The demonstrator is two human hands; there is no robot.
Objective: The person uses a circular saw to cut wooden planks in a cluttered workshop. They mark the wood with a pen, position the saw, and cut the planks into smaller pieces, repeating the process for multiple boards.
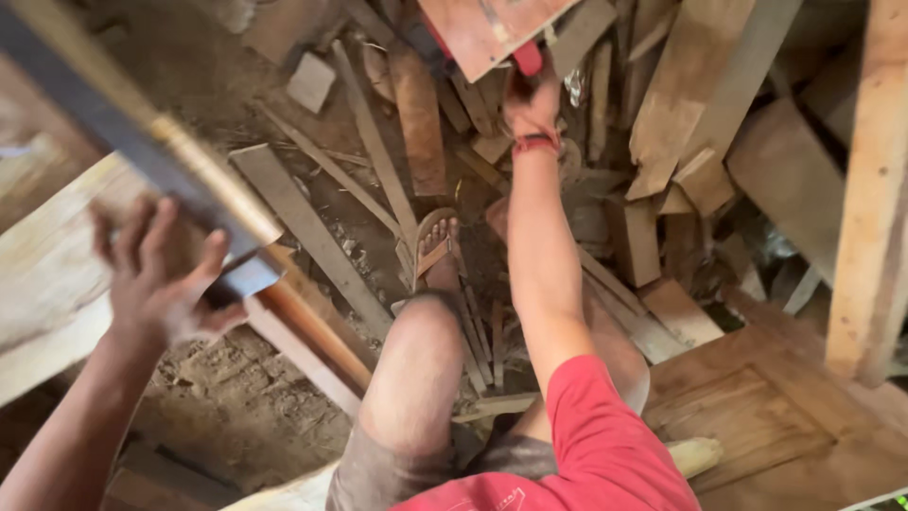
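- Our left hand (156,274) is raised at the left of the view, fingers curled round the end of a long flat bar (142,142), dark with a pale wooden edge; the bar runs up and away to the top left corner, blurred.
- Our right hand (532,99) is stretched far forward, arm straight, a red band (535,143) at the wrist. The fingers are closed on a red-handled object (527,59); we cannot tell what kind, as a reddish board (482,28) covers its upper part.
- Below the arm: our bare knee and a foot in a sandal (437,248), planted on dirt among offcuts.
- Scrap planks (662,104) lie heaped around the right hand.
- A panelled wooden piece (757,416) sits at lower right.
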